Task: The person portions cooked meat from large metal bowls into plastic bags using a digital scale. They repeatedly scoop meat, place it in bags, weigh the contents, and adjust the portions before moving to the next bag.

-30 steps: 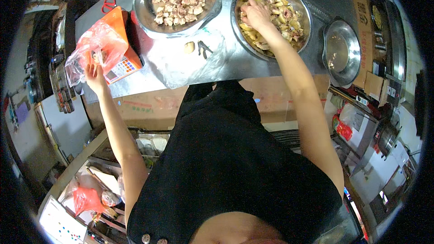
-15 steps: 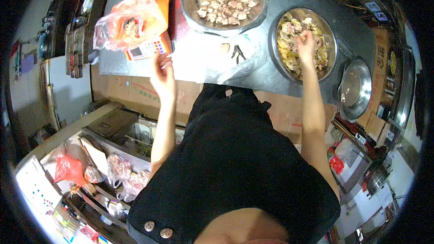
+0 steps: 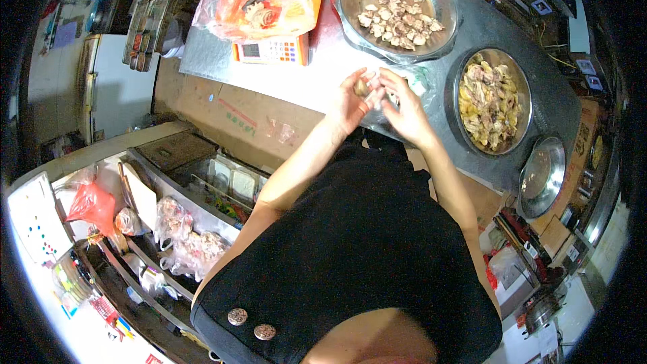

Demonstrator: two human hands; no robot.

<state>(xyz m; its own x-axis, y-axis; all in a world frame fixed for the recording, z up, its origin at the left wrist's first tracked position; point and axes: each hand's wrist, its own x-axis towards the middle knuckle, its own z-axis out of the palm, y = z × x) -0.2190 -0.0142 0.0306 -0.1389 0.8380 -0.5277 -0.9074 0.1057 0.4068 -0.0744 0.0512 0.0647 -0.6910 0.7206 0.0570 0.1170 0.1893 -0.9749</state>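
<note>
Over the near edge of the metal table, my two hands face each other, fingertips close together. In the curled fingers of my left hand [image 3: 349,102] shows a small yellowish-brown piece [image 3: 362,86], partly hidden. My right hand [image 3: 404,109] is beside it with fingers apart, apparently holding nothing. Beneath them lies clear plastic film [image 3: 419,81], largely covered by the hands. Beyond is a wide steel bowl [image 3: 450,23] of pale chopped meat pieces [image 3: 402,17]. To the right, a second steel bowl [image 3: 529,87] holds yellowish chopped meat pieces [image 3: 492,102].
An orange scale [image 3: 294,50] at the left carries an open clear plastic bag [image 3: 222,10] with something pale and brown inside. An empty-looking steel basin [image 3: 541,178] stands at the right. Shelves with a red bag [image 3: 93,207] and several clear bags are lower left.
My right hand has left the yellowish meat bowl and come to the middle. My left hand has moved right from beside the scale to meet it. The whole view has shifted and turned.
</note>
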